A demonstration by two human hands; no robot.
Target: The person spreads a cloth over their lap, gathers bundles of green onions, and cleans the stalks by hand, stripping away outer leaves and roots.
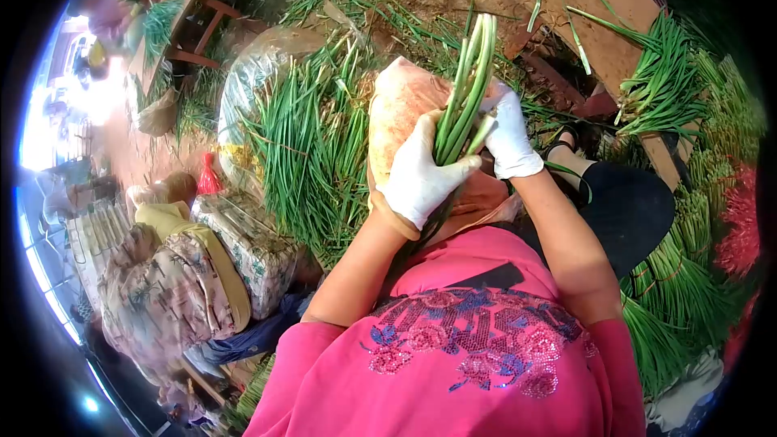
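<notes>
A small bunch of scallions (468,89) stands upright in front of me, pale stalk ends up, the green leaves running down toward my lap. My left hand (421,174), in a white glove, is closed around the stalks, thumb across the front. My right hand (511,133), also gloved in white, is against the bunch's right side, beside one shorter pale stalk end. Its fingers bend in behind the stalks, so their tips and anything between them are hidden. Behind the left hand is a pinkish-orange cloth or bag (405,101) over my leg.
Left of me lies a big heap of loose scallions (312,146) by a clear plastic bag (259,61). A wooden board (599,0) holds another bunch (660,69). Tied bundles (680,283) pile up at right. Another person in a patterned top (166,291) is at left.
</notes>
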